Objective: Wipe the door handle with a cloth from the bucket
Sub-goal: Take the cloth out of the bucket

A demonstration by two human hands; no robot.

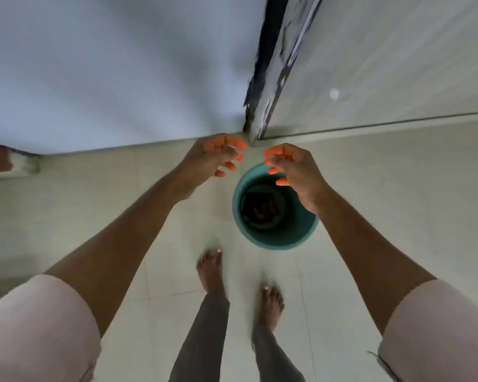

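while both bare arms are stretched out over the pale tiled floor point(108, 205), a round teal plastic bucket point(284, 235) is seen standing on the tiles, just in front of two bare feet. something dark is lying at the bottom of the bucket; it may be the cloth, but it is too blurry to be told for sure.

the left hand point(213, 158) is held above the floor, just left of the bucket's far rim. its fingers are bent and spread apart, and nothing is held in it. the right hand point(293, 169) is held over the bucket's far rim, with its wrist over the right side of the bucket. its fingers are bent and loose too, and nothing is held in it. the two hands are near each other, but they are not touching. the fingertips look bright orange.

a plain white wall point(108, 64) is seen past the hands on the left. a dark, scratched door edge point(271, 78) is seen going up from the floor just past the fingertips, with a pale panel point(398, 64) to its right. no door handle is seen in the view.
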